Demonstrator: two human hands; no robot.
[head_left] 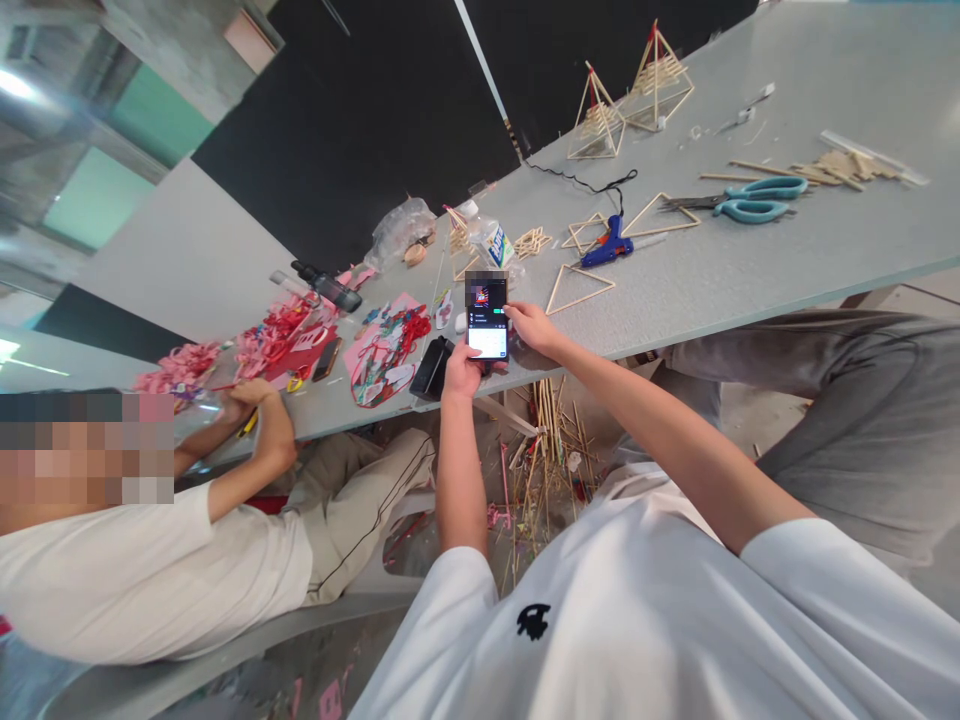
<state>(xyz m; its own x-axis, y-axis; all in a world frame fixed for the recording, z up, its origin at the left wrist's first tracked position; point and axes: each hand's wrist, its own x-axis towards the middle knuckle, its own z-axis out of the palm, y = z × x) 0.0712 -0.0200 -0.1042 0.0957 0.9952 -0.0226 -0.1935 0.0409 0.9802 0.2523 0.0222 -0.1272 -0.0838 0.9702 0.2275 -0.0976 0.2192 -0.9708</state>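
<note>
A smartphone [488,318] with a lit screen stands upright over the table's near edge. My left hand [463,372] is closed round its lower end, the thumb on the white lower part of the screen. At the phone's right side, my right hand [534,328] has its fingers against the edge; how firmly they grip it I cannot tell. A black case-like object [432,368] lies just left of my left hand. Behind the phone is a clear bottle [489,236] with a blue and white label. A triangle of thin sticks [580,289] lies right of my right hand.
A blue glue gun [609,245], scissors [757,198] and loose sticks [847,168] lie to the right. Two stick pyramids [598,118] stand farther back. At left, a co-worker [150,570] works beside pink ribbon pieces [277,335]. Sticks and scraps [551,440] cover the floor under the table.
</note>
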